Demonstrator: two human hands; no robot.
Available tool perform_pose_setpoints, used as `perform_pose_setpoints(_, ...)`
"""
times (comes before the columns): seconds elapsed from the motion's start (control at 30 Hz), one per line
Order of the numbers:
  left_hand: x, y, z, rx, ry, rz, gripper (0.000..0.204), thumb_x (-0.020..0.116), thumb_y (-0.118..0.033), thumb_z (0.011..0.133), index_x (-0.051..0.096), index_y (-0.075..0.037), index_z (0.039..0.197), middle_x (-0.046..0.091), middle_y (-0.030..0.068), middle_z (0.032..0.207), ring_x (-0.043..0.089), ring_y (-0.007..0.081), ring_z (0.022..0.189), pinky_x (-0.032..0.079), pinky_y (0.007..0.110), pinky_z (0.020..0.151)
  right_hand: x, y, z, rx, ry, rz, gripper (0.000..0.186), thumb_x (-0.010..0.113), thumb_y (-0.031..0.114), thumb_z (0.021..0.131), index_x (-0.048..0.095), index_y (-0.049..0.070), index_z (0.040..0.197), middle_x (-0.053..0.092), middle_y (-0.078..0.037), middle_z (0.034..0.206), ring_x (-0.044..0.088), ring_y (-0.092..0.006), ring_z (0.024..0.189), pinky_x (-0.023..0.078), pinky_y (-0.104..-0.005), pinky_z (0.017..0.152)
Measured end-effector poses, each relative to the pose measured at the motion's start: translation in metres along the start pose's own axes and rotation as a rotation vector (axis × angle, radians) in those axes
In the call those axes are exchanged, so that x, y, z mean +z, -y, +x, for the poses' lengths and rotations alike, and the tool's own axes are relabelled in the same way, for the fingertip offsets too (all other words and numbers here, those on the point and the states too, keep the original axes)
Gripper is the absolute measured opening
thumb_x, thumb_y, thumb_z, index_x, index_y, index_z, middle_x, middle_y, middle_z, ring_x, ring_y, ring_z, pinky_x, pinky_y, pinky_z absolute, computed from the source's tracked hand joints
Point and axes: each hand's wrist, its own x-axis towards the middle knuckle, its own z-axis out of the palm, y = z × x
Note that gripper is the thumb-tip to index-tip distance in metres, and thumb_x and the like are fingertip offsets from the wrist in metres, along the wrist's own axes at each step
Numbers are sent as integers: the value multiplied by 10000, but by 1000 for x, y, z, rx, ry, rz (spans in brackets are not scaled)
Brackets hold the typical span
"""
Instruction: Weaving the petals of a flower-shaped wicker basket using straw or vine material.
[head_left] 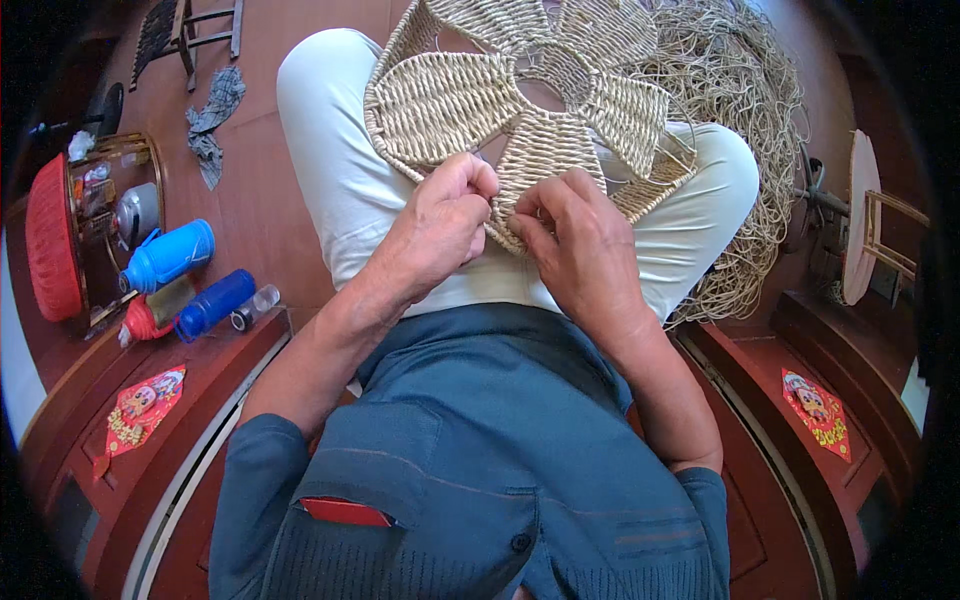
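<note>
Across my lap lies a woven straw piece (440,105) with flat petal-shaped panels set around a round hole, joined at the outside by a rim. My left hand (450,212) is closed in a pinch at the near edge, beside the lowest petal; what its fingertips hold is too small to make out. Close to it on the right, my right hand (580,235) pinches the woven rim at the tip of that petal, thumb and forefinger pressed together. Any strand between the two hands cannot be made out.
A big heap of loose straw cord (745,130) lies right of my knee. At the left stand a blue thermos (170,255), a dark blue bottle (215,305) and a red round stool (52,235). A grey cloth (212,125) lies on the floor. Wooden chair legs (190,45) show beyond.
</note>
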Motion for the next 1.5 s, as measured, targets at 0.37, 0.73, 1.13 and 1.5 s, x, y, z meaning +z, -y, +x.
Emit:
perform_pose_setpoints(0.37,1,0,-18,423,-226,572,215,472,-37,1063,598,4,1232,646,79,969,602,138,662,511,313,621,13,6,0,-241,-16,-231,158,581,44,978,586,80,1132,601,-136,947,663,-346,889,543,-458,768)
perform_pose_setpoints(0.73,12,3,-11,441,23,439,194,665,-85,1065,728,21,1214,679,107,940,665,208,848,541,349,775,-47,-17,2,270,58,933,190,670,120,1071,622,-8,1202,694,-24,922,655,-100,842,533,-256,741)
perform_pose_setpoints(1.13,13,-5,-14,491,-144,679,190,716,-68,1036,780,-3,1202,765,58,1005,709,130,905,551,277,789,-68,-37,-17,483,150,533,573,631,62,1044,459,-72,1575,728,-146,1146,666,-127,683,557,-301,583)
perform_pose_setpoints(1.5,29,-3,-17,787,-268,1210,85,780,-68,932,743,-54,1008,637,118,862,669,337,786,529,440,713,-65,-52,13,582,530,909,374,539,-6,1005,584,-48,1374,718,-85,1064,729,-117,711,550,-242,533)
